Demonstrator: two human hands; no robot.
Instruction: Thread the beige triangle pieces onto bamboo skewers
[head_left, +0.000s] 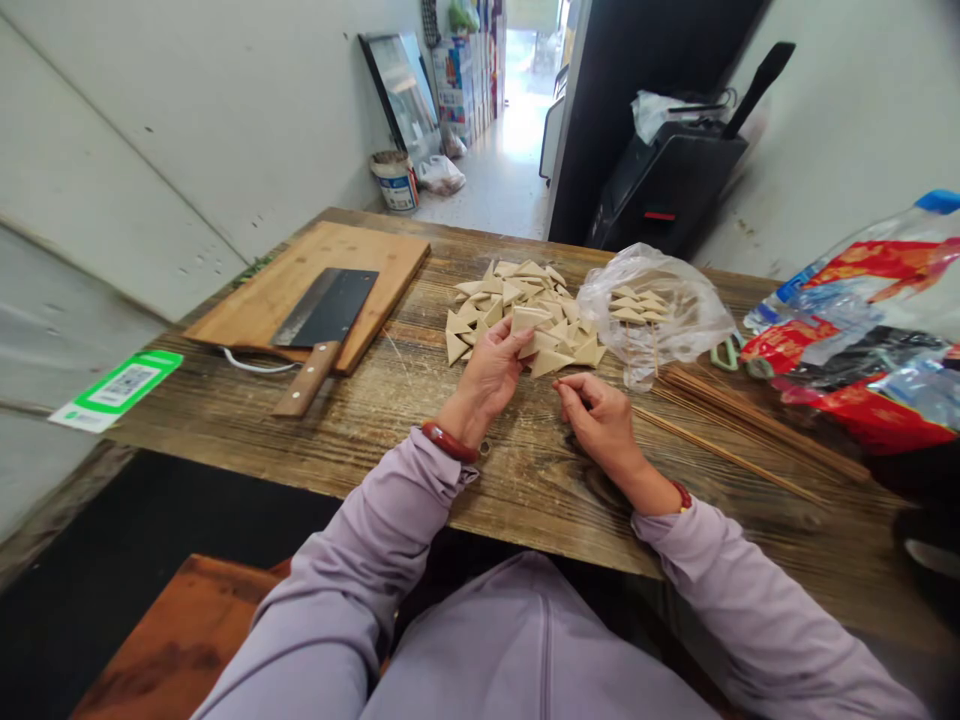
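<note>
My left hand (491,375) is closed, pinching a beige, tofu-like triangular piece (530,318) between thumb and fingers. Right beside it, my right hand (600,415) is closed in a pinch around a thin bamboo skewer (727,452); its tip barely pokes out at the fingertips and the shaft runs off to the right. A heap of similar triangular pieces (480,310) lies just beyond my hands. Within a clear plastic bag (697,310) to the right, several pieces sit threaded on skewers. A bundle of bamboo skewers (772,425) rests on the wooden table (405,440).
At the left, a cleaver (330,310) lies on a cutting board (405,250), its handle sticking out over the near edge. Plastic packaging (862,300) crowds the right end, near green-handled scissors (726,352). A bucket (395,185) stands on the floor beyond.
</note>
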